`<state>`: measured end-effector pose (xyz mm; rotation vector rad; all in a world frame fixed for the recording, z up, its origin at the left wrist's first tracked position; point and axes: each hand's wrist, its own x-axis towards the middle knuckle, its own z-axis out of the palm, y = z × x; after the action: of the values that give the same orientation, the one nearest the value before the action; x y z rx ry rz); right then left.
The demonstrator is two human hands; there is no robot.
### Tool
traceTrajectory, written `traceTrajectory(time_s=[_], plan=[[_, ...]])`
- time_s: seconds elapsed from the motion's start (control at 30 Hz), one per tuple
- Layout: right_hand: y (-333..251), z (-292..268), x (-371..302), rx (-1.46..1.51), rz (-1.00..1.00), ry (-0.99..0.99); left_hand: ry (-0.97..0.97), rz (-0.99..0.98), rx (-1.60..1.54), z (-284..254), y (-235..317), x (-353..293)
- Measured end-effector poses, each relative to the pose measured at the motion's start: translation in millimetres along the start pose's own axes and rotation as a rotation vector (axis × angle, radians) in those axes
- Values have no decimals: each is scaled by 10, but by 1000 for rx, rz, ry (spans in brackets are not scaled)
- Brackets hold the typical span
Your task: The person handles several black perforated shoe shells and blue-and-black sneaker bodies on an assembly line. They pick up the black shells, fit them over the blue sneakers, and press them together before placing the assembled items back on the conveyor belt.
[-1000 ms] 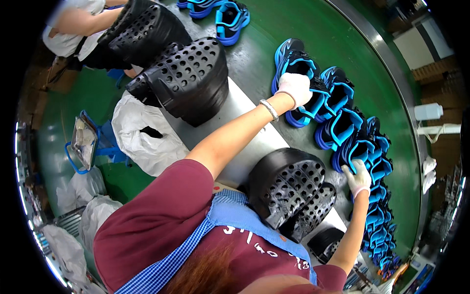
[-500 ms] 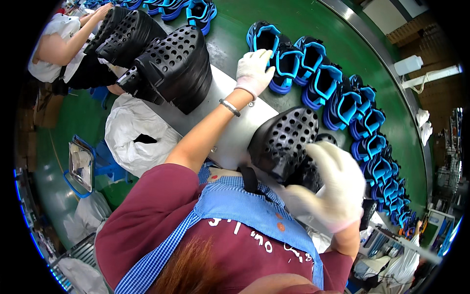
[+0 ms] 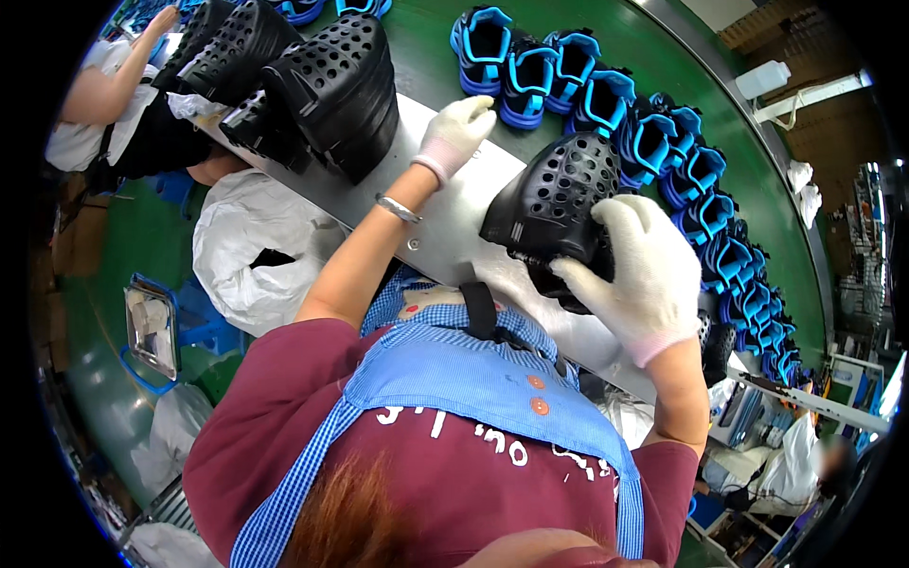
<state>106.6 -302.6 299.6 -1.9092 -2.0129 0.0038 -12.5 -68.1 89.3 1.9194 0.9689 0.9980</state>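
Observation:
My right hand (image 3: 649, 270), in a white glove, grips the near right end of a black perforated clog-shaped piece (image 3: 559, 194). Thumb and fingers press on either side of it; part of it is hidden behind the glove. More black material shows under that piece, above the bench. My left hand (image 3: 458, 134), also gloved, hovers over the metal bench (image 3: 454, 213) with its fingers loosely bent and nothing visible in them. Closest to its fingertips is a black and blue sneaker (image 3: 481, 52) on the far side.
Several more black and blue sneakers (image 3: 646, 142) stand in a curved row along the green belt (image 3: 757, 199). A stack of black perforated clog-shaped pieces (image 3: 341, 90) rests at the bench's left. Beyond it a co-worker's arm (image 3: 109, 85) reaches forward. A white sack (image 3: 256, 251) bulges beside the bench.
My right hand, blurred and open before, has closed on the black clog-shaped piece. That piece now sits higher in view. My left hand has drawn back from the sneakers.

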Motion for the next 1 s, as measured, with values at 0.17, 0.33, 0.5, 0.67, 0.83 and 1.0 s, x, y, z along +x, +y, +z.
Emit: traceTrajectory(time_s=[0.17,0.33,0.5,0.67,0.83,1.0], plan=[[-26,-353,-22,47,33,83,-176,-210,-667,-429,758,113],[21,-327,397,29,-120,78,-477,-287,-1349,-574,1450,108],[81,-141,850,372,91,-246,-315,-241,-1505,-479,1127,107],[-86,133,1345,189,297,-505,34,-272,-1424,-472,1017,140],[-22,400,1672,251,327,-491,203,-365,-1439,-498,762,368],[112,635,2043,59,257,-487,320,-300,-1068,-202,163,628]])
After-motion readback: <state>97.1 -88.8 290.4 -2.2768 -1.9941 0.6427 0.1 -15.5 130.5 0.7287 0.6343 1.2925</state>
